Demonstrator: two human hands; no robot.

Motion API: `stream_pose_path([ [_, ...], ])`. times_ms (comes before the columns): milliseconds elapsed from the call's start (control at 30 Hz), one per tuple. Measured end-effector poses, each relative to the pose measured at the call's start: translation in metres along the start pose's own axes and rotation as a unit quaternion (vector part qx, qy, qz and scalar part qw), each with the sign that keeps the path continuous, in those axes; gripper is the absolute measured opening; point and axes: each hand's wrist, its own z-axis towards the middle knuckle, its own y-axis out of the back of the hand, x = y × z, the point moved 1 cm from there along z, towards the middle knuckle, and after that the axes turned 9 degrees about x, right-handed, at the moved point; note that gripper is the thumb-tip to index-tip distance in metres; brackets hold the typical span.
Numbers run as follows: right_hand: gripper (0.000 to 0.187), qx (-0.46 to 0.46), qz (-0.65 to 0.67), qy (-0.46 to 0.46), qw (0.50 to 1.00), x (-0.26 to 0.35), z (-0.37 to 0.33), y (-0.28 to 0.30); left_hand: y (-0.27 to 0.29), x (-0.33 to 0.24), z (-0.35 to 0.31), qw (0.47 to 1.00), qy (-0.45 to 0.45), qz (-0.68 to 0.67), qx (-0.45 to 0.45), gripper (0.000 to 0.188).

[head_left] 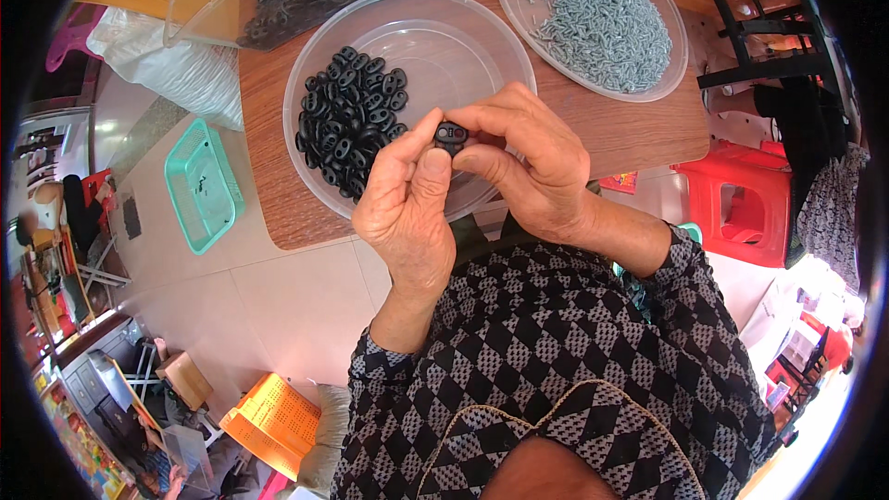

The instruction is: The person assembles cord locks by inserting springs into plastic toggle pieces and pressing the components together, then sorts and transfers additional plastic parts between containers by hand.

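Observation:
Between the fingertips of both my hands is a small black two-hole cord lock (pixel 451 134). My left hand (pixel 407 199) pinches it from the left with thumb and forefinger. From the right, my right hand (pixel 532 157) grips it the same way, its other fingers curled. Both hands are over the near rim of a round clear plastic tub (pixel 435 14). Heaped along the tub's left side are many similar black cord locks (pixel 347 116). To the far right, a round clear tray (pixel 507 0) bears a pile of small grey metal springs (pixel 602 28).
The tub stands on a brown wooden table (pixel 639 134). Behind it is a clear bin (pixel 218 14) with more black parts. A white sack (pixel 171 60) and a green basket (pixel 204 190) lie left. Red stools (pixel 741 199) stand right; an orange basket (pixel 273 421) is on the floor.

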Motion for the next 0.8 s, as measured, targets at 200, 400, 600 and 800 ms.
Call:
stream_pose_path([
  [200,0.031,-0.003,-0.029,0.045,0.999,-0.001,0.0008,0.0004,-0.0012,-0.0011,-0.0028,1.0,-0.019,0.009,-0.005,0.025],
  [400,0.034,0.014,-0.02,0.028,0.999,0.0044,0.0022,0.0013,-0.0045,-0.0056,-0.0012,1.0,-0.025,-0.014,-0.01,0.024],
  [600,0.03,0.002,-0.021,0.041,0.999,0.0036,0.0047,0.0005,-0.0058,-0.007,-0.0015,1.0,-0.018,-0.019,-0.016,0.026],
  [800,0.03,-0.012,-0.038,0.066,0.997,0.0026,0.0026,-0.0015,-0.005,-0.0002,-0.0035,0.998,-0.04,0.037,-0.015,0.029],
])
